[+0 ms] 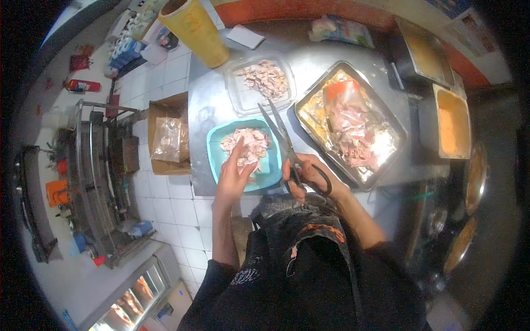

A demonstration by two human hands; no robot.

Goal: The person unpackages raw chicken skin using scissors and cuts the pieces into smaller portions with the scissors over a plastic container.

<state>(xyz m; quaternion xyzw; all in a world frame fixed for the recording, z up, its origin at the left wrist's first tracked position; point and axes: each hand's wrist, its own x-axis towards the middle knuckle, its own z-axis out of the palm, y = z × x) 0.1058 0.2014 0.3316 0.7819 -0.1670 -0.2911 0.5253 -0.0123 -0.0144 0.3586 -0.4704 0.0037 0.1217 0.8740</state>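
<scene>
My right hand (310, 175) grips the black handles of large scissors (282, 131). The metal blades are parted and point up and away, over the table between the tubs and the tray. My left hand (236, 172) reaches into a teal plastic tub (212, 144), its fingers apart against the chopped pale meat (251, 142) there. Beyond it sits a clear plastic container (236, 102) with more cut meat pieces (265, 77). A foil-lined metal tray (306, 105) on the right carries a large piece of pinkish meat (348, 118), partly under clear plastic with a red patch.
On the steel table (212, 91), a yellow cylinder (199, 33) and a white pad (245, 37) stand at the back. Deep metal pans (444, 124) line the right side. A cardboard box (165, 105) with plastic bags is left of the table. A plastic package (342, 30) lies by the wall.
</scene>
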